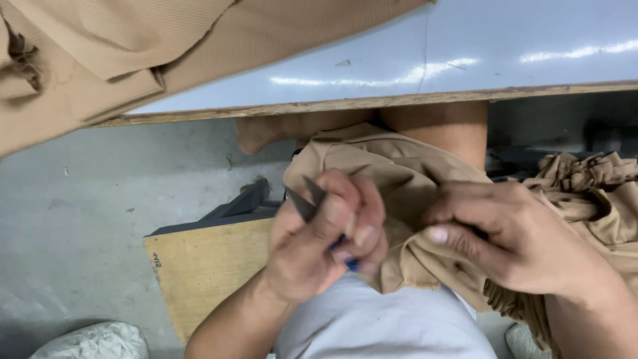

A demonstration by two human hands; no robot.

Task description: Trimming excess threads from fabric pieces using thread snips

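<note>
Tan cloth (392, 179) bunched on the lap below the table (465, 60), pinched by the right hand (512, 242); left hand (319, 242) grasps 1 blue-handled snips (307, 203), blades beside the cloth; trimming appears in progress, extent not determinable

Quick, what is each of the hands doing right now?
Left hand: closed around small thread snips with a blue handle.
Right hand: closed, pinching the tan cloth.
</note>
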